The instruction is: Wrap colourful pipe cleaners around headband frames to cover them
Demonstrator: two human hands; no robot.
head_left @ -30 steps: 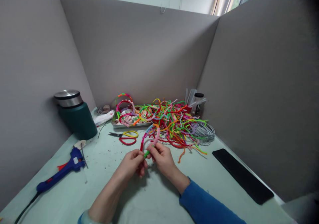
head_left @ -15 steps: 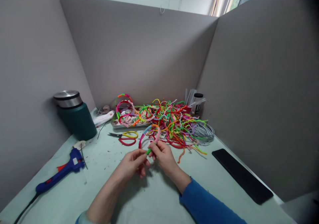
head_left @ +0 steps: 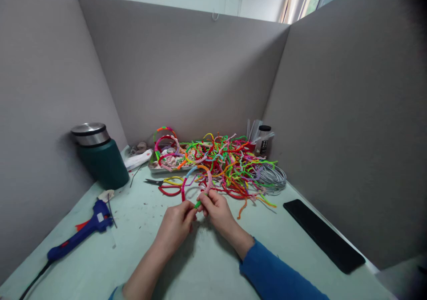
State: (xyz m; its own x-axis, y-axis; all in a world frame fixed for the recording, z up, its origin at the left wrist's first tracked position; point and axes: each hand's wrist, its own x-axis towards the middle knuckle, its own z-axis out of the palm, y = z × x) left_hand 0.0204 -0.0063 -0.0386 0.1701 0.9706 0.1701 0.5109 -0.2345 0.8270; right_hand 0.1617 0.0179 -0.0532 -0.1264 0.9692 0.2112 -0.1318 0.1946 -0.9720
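Note:
A hoop wrapped in coloured pipe cleaners (head_left: 183, 188) stands up from my hands, with magenta, blue, orange and pink sections and a green end near me. My left hand (head_left: 178, 222) is closed, thumb and fingers pinching the hoop's green part. Close beside it, my right hand (head_left: 215, 209) pinches the hoop where pink meets green. The fingertips nearly meet and partly cover the green section. Just beyond the hoop lies a heap of loose pipe cleaners (head_left: 230, 158). Scissors (head_left: 170, 189) with one yellow and one red handle rest to the left of it.
At left are a blue glue gun (head_left: 85, 231) with its cord and a green flask (head_left: 103, 158). A metal tray (head_left: 160, 170) holds scraps and finished hoops. Coiled grey wire (head_left: 275, 180), a black-capped jar (head_left: 264, 140) and a black flat slab (head_left: 323, 235) are at right. Grey partitions enclose the table.
The hoop has tipped slightly left. My left hand has turned, its fingers now curled in more tightly at the green section. My right hand stays nearly in place.

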